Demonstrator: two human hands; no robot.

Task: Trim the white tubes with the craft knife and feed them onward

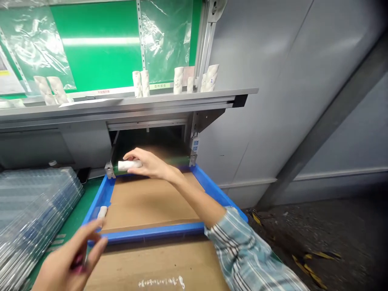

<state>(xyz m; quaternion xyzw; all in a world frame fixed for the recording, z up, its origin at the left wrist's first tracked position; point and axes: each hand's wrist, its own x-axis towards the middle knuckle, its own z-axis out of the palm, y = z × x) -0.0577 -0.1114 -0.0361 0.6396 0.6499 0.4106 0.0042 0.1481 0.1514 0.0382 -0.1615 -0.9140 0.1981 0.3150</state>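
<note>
My right hand [150, 163] is closed round a small white tube-like piece [129, 165], held on its side between thumb and fingers. It is above the far end of a blue tray [145, 235], by the mouth of a dark opening [151, 139]. My left hand [72, 254], blurred, is low at the left near the tray's front corner. Its index finger and thumb are apart, while something small, dark and pinkish shows within the curled palm. Just beyond the fingertips, another white piece [102, 211] lies at the tray's left side. Brown cardboard [151, 202] lines the tray.
Stacked clear plastic trays [39, 206] stand at the left on a green surface [91, 190]. Above runs a metal shelf [127, 107] with several white twisted tubes [178, 80]. A cardboard sheet [157, 266] with handwriting lies in front. A grey wall [242, 101] bounds the right.
</note>
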